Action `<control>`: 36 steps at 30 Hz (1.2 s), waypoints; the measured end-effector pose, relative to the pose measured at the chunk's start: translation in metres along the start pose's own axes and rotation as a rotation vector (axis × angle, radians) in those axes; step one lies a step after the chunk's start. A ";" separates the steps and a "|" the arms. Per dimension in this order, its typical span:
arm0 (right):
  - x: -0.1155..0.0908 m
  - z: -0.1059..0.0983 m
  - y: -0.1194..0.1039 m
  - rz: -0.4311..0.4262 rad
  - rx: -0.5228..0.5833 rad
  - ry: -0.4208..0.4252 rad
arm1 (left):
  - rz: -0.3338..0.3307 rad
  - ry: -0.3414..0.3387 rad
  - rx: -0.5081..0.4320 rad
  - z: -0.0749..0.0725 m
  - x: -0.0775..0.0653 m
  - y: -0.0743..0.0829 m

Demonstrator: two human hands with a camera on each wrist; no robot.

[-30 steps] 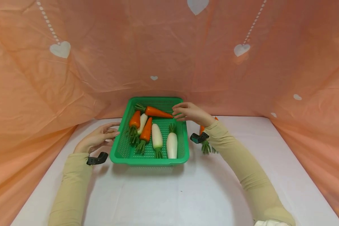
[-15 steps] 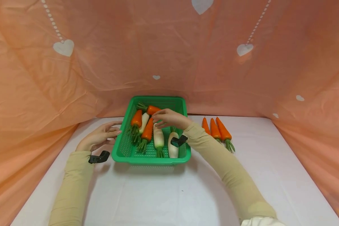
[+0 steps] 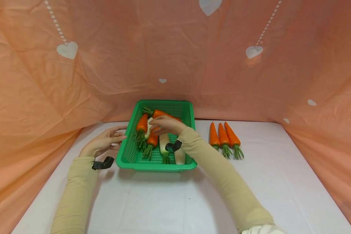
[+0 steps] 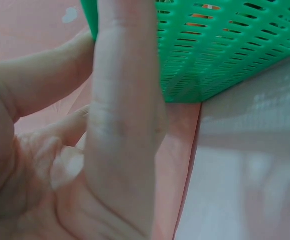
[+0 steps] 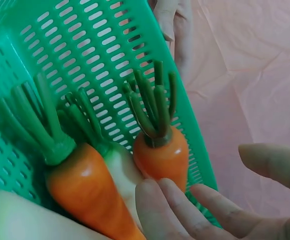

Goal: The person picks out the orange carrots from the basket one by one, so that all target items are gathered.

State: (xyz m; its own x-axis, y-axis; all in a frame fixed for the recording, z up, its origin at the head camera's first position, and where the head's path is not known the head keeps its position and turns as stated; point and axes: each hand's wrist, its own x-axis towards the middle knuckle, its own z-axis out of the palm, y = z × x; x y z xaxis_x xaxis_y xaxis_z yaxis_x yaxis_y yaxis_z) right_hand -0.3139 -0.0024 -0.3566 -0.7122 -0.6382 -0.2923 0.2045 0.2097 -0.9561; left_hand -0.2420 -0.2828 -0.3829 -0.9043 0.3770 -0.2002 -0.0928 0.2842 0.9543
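A green plastic basket [image 3: 158, 167] on the table holds three orange carrots and three white radishes. My right hand [image 3: 166, 125] reaches over the basket with its fingers apart, partly covering the middle carrot [image 3: 152, 139] and the middle radish [image 3: 164, 143]. In the right wrist view its fingertips lie in front of the left carrot [image 5: 162, 155], with the thumb well apart; contact cannot be made out. My left hand [image 3: 103, 142] stays at the basket's left side, its loosely extended fingers against the outer wall and rim. A back carrot [image 3: 159, 113] lies along the far wall.
Three more carrots [image 3: 224, 136] lie side by side on the white table [image 3: 152, 204], right of the basket. A pink-orange cloth [image 3: 175, 65] with white hearts hangs behind and at both sides.
My right hand has moved left, from the basket's right rim to above the carrots on its left side. The carrots on the table have come into full view. The left hand holds its place.
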 end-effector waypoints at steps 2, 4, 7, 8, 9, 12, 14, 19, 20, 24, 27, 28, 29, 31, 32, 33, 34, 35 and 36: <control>0.003 0.003 0.000 0.009 0.017 0.003 | -0.003 -0.001 0.002 0.000 0.000 0.000; 0.007 0.006 0.000 0.021 0.039 0.011 | -0.001 -0.004 0.003 0.000 0.000 0.001; 0.011 0.008 -0.001 0.037 0.045 0.031 | 0.003 -0.006 0.011 0.000 0.000 0.001; 0.012 0.008 0.000 0.042 0.048 0.041 | 0.000 -0.004 0.004 0.000 0.001 0.001; 0.013 0.008 0.000 0.047 0.045 0.050 | 0.004 -0.005 0.007 0.000 0.001 0.001; 0.015 0.009 0.001 0.058 0.040 0.066 | 0.002 -0.005 0.001 0.001 0.003 0.000; 0.016 0.010 0.002 0.066 0.042 0.059 | -0.005 -0.005 -0.002 0.001 0.004 0.000; 0.019 0.018 0.004 0.079 0.085 0.045 | -0.011 -0.002 0.008 0.000 0.003 -0.002; 0.020 0.018 0.005 0.081 0.096 0.053 | -0.011 -0.001 0.012 0.000 0.004 -0.002; 0.019 0.021 0.005 0.094 0.154 0.075 | -0.009 -0.007 0.021 0.000 0.004 -0.001; 0.020 0.022 0.006 0.124 0.222 0.087 | -0.008 -0.010 0.020 0.000 0.003 -0.001; 0.021 0.023 0.006 0.136 0.246 0.095 | -0.007 -0.011 0.020 -0.001 0.003 -0.001; 0.022 0.023 0.006 0.146 0.274 0.101 | -0.006 -0.010 0.020 -0.001 0.003 -0.002; 0.024 0.024 0.006 0.164 0.319 0.113 | -0.002 -0.012 0.017 -0.001 0.003 -0.002; 0.025 0.024 0.007 0.170 0.335 0.115 | -0.001 -0.013 0.015 -0.001 0.003 -0.002; 0.025 0.024 0.007 0.173 0.346 0.115 | -0.001 -0.012 0.012 -0.001 0.003 -0.002; 0.026 0.024 0.007 0.174 0.346 0.113 | 0.002 -0.014 0.006 -0.001 0.003 -0.002; 0.026 0.025 0.007 0.176 0.349 0.108 | 0.003 -0.015 0.003 -0.001 0.003 -0.002; 0.027 0.025 0.007 0.180 0.345 0.105 | 0.004 -0.016 -0.003 -0.001 0.003 -0.002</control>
State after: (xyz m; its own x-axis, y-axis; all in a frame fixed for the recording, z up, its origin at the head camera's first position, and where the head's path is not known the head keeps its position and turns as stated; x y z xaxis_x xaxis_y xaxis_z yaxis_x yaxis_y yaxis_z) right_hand -0.3147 -0.0362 -0.3716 -0.7059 -0.5307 -0.4691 0.5330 0.0383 -0.8453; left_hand -0.2445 -0.2829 -0.3855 -0.8978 0.3925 -0.1999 -0.0903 0.2802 0.9557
